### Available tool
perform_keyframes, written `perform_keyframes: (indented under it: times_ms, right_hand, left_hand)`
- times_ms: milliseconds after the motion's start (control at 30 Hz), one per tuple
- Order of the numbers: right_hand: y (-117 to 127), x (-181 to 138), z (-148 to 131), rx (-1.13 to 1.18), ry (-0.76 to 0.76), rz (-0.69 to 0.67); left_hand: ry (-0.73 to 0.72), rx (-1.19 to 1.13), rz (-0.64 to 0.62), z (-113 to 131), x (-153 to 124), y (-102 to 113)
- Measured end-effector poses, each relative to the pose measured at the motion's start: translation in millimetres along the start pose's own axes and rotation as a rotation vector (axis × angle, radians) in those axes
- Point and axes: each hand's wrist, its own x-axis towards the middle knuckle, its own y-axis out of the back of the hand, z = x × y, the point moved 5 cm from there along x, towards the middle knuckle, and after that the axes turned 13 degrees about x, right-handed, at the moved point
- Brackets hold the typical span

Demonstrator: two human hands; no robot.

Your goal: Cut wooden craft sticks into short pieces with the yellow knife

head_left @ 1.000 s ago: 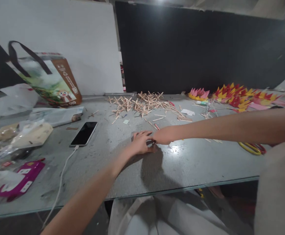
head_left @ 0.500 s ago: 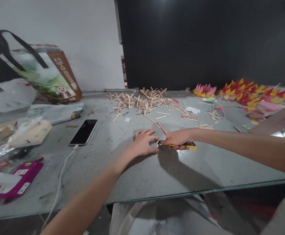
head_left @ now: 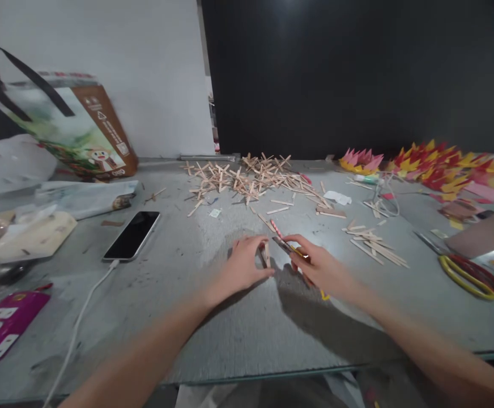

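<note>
My left hand (head_left: 243,262) rests on the table with thumb and fingers closed around a short wooden stick (head_left: 266,255), which stands up between them. Just to its right, my right hand (head_left: 321,265) grips a yellow and black utility knife (head_left: 288,246), its blade pointing toward the stick with a small gap between. A pink-and-white striped rod (head_left: 276,228) shows beside the blade; whether it is held or lies on the table I cannot tell.
Behind my hands lies a pile of crossed wooden sticks (head_left: 247,178); more loose sticks (head_left: 377,246) lie right. Scissors (head_left: 468,277) and paper flowers (head_left: 438,164) are farther right. A phone (head_left: 132,235) with a white cable (head_left: 77,323), a shopping bag (head_left: 81,124) and a purple packet (head_left: 11,326) are left.
My right hand has turned and drawn back slightly from the left, so the knife blade is now clear of the stick. The view has shifted a little, showing the scissors.
</note>
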Motion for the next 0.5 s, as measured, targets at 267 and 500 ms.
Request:
perform_keyframes:
  times_ms: [267, 500]
  right_hand:
    - [-19.4, -19.4, 2.2, -0.162, 0.274, 0.123]
    - [-21.7, -22.3, -2.4, -0.202, 0.298, 0.102]
  left_hand:
    - [0.249, -0.378, 0.077, -0.4, -4.5, -6.3]
    - [0.244, -0.369, 0.141, 8.9, -7.8, 3.7]
